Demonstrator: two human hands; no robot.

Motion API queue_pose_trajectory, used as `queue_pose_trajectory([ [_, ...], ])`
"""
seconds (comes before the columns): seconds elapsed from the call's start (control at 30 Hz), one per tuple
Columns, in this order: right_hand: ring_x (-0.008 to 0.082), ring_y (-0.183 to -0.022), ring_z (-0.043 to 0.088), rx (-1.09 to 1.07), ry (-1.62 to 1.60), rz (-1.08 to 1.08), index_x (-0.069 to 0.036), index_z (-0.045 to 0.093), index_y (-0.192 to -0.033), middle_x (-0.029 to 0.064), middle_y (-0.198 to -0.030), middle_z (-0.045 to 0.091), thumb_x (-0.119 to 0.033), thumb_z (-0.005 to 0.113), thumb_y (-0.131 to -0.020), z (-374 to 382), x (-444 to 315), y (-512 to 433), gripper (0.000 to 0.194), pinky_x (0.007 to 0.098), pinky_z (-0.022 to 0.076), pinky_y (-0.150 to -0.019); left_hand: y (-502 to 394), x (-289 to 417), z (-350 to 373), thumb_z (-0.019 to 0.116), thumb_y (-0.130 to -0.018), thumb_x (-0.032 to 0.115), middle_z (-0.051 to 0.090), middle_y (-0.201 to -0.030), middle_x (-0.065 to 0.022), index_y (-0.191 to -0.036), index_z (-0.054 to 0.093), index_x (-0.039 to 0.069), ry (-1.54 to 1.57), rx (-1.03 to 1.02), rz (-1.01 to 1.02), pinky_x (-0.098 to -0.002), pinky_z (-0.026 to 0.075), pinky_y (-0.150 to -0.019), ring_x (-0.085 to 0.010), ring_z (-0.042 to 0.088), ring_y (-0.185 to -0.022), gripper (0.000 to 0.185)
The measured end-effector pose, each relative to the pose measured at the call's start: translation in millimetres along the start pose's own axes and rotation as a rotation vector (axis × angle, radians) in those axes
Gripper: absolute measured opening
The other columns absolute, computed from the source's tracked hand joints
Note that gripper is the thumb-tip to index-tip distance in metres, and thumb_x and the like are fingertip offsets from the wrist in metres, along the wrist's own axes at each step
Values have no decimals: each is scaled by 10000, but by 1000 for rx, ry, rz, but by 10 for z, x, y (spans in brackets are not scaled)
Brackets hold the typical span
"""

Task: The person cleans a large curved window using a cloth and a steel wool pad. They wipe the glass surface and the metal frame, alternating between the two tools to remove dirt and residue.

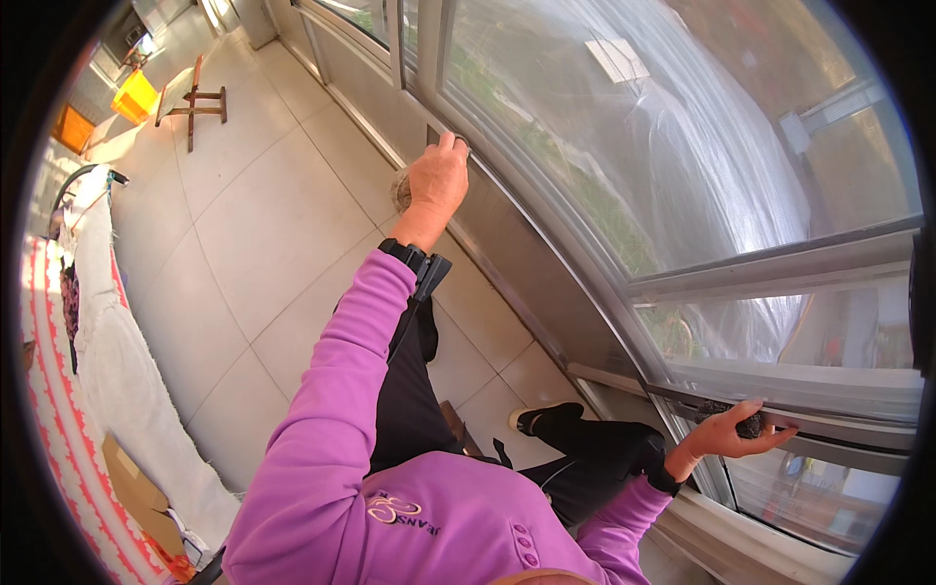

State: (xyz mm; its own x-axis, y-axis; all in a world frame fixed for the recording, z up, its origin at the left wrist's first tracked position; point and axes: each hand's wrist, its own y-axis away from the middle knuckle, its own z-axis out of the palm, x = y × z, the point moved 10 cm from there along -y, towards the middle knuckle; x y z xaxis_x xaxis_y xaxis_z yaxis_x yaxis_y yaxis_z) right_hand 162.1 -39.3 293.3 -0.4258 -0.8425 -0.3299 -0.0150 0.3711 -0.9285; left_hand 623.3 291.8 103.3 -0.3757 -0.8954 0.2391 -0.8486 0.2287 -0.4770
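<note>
My left hand is curled at the lower ledge of the window frame, its back towards me. A rough grey-brown wad, perhaps a rag, bulges out beside the palm; most of it is hidden by the hand. Further right, my right hand presses a dark scouring pad, seemingly steel wool, against a metal window rail. Its fingers reach along the rail. Behind the glass pane hangs crumpled clear plastic sheeting.
A folding wooden stool stands on the tiled floor near a yellow bin. Along the left, white fabric lies over a red-and-white patterned cover, beside a piece of cardboard. A small wooden piece is by my legs.
</note>
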Motion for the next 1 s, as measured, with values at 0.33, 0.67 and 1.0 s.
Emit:
queue_pose_trajectory([
  [0.33, 242, -1033, 580, 6, -116, -3, 48, 352, -1510, 182, -1361, 533, -54, 683, -891, 38, 23, 1, 709, 362, 514, -857, 687, 1039, -129, 685, -791, 100, 547, -933, -57, -890, 588, 74, 51, -23, 209, -374, 567, -629, -249, 640, -801, 141],
  [0.67, 297, -1120, 605, -24, -109, -58, 64, 358, -1498, 239, -1419, 498, -66, 683, -904, 38, -63, -21, 690, 385, 534, -916, 1750, 2315, -344, 687, -784, 116, 543, -939, -53, -1034, 631, 89, 418, -96, 352, -357, 542, -622, -224, 616, -789, 258],
  [1.0, 292, -1131, 625, -35, -96, -59, 63, 349, -1504, 229, -1395, 530, -50, 682, -899, 32, -80, -34, 699, 369, 548, -900, 1467, 1792, -328, 755, -735, 138, 566, -915, -11, -1086, 692, 189, 430, 54, 279, -346, 540, -662, -207, 618, -807, 360],
])
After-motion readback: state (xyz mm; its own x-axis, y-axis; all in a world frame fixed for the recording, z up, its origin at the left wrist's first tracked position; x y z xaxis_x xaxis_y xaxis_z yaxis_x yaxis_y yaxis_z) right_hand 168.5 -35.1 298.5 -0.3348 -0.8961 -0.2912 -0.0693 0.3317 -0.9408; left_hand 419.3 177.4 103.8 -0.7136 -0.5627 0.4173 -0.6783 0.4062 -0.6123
